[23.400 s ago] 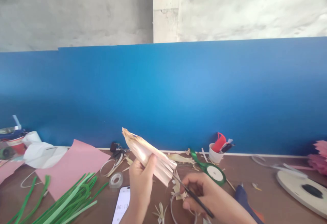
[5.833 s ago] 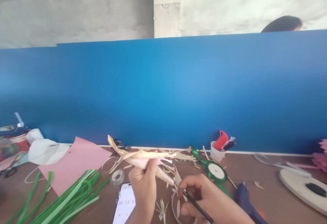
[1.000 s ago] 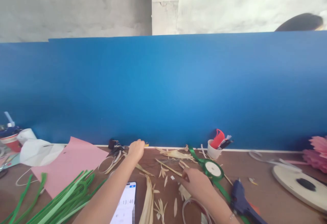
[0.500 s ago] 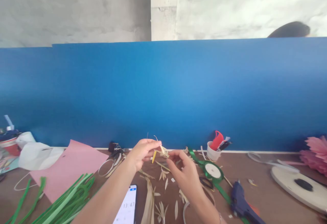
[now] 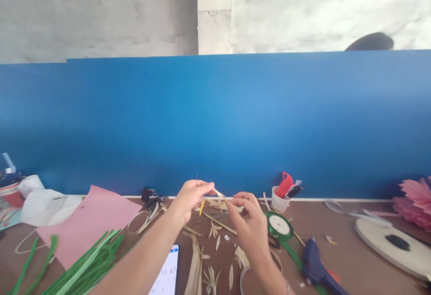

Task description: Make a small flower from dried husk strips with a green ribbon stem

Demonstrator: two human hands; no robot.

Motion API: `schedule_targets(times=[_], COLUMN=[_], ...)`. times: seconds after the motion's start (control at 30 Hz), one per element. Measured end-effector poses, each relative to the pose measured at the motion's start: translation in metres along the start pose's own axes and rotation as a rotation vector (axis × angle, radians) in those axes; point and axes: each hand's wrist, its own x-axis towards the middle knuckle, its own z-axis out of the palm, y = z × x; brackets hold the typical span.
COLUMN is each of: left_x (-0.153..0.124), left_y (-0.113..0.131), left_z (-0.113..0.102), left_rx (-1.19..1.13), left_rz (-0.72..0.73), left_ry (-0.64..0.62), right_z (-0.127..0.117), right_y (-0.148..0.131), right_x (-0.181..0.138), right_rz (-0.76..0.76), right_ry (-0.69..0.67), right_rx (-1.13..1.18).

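Note:
My left hand [image 5: 189, 196] is raised above the brown table [image 5: 340, 250], its fingers pinched on a thin pale husk strip [image 5: 219, 193] with a small yellow piece hanging below. My right hand [image 5: 247, 223] is just to the right, its fingertips pinched on the other end of the same strip. Cut husk petals [image 5: 215, 259] and a long husk piece [image 5: 195, 263] lie scattered on the table below both hands.
A phone [image 5: 166, 272] lies near my left forearm. Green strips [image 5: 84, 268], pink paper [image 5: 87, 223] and white bags lie left. A green ribbon spool [image 5: 279, 226], blue glue gun [image 5: 314, 266], white cup [image 5: 279, 198], round board [image 5: 393, 245] and pink flower sit right. A blue panel [image 5: 215, 120] backs the table; someone's head shows above it.
A second ago both hands were low on the table reaching among the scraps. They have since lifted and come together, both pinching the thin husk strip.

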Motion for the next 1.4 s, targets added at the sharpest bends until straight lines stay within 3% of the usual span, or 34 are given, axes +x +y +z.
schedule_targets(times=[0.17,0.27,0.33,0.47,0.57,0.83,1.03,1.4], left_x=[0.034,0.036,0.025,-0.005,-0.019,-0.032,-0.030,-0.023], left_y=[-0.007,-0.008,-0.004,0.006,0.012,0.008,-0.001,-0.006], left_z=[-0.019,-0.017,-0.009,0.010,0.015,0.011,0.017,0.014], left_rx=[0.321,0.519,0.608,0.709,0.756,0.820,1.047,1.045], left_rz=[0.128,0.204,0.276,0.500,0.589,0.741,1.035,1.077], left_ry=[0.216,0.281,0.245,0.022,-0.042,-0.010,-0.021,-0.045], right_z=[-0.011,-0.013,-0.013,-0.017,-0.024,-0.035,-0.040,-0.034], right_y=[0.021,0.032,0.036,0.030,0.020,0.008,0.003,0.014], right_x=[0.010,0.015,0.017,0.018,0.017,0.020,0.017,0.019], right_rz=[0.022,-0.003,-0.015,-0.022,-0.012,0.132,0.215,0.363], right_ry=[-0.042,-0.046,-0.071,-0.187,-0.273,-0.352,-0.381,-0.315], right_rx=[-0.056,-0.105,-0.113,-0.080,-0.038,0.129,0.252,0.299])
